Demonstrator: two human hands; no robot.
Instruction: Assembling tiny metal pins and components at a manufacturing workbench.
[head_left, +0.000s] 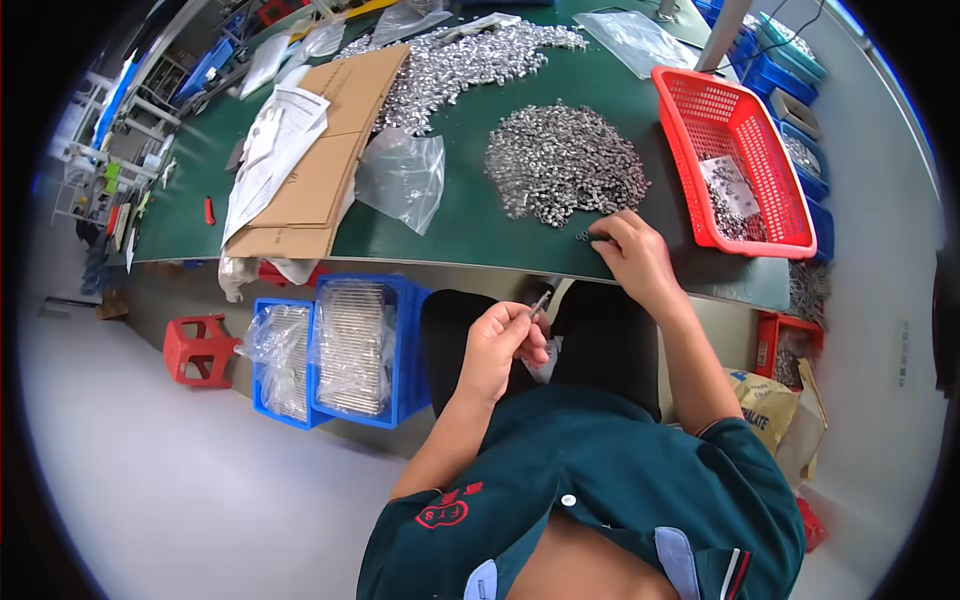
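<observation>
My left hand [497,345] is closed above my lap, in front of the table edge. A thin, short metal pin [541,302] sticks up from between its thumb and fingers. My right hand [638,258] rests at the near edge of the green table, fingertips pinched together and turned down. A few small metal rings [583,237] lie at those fingertips; whether the fingers grip one is too small to tell. Just beyond is a round heap of small dark-silver metal parts [566,162]. A red plastic basket [683,160] stands to its right, with similar parts and a paper slip inside.
Shinier metal parts [465,60] spread across the back of the green table [470,235]. Flat cardboard [345,110], papers [270,150] and a clear plastic bag [402,180] lie at left. Blue crates [405,350] and a red stool [197,350] stand on the floor.
</observation>
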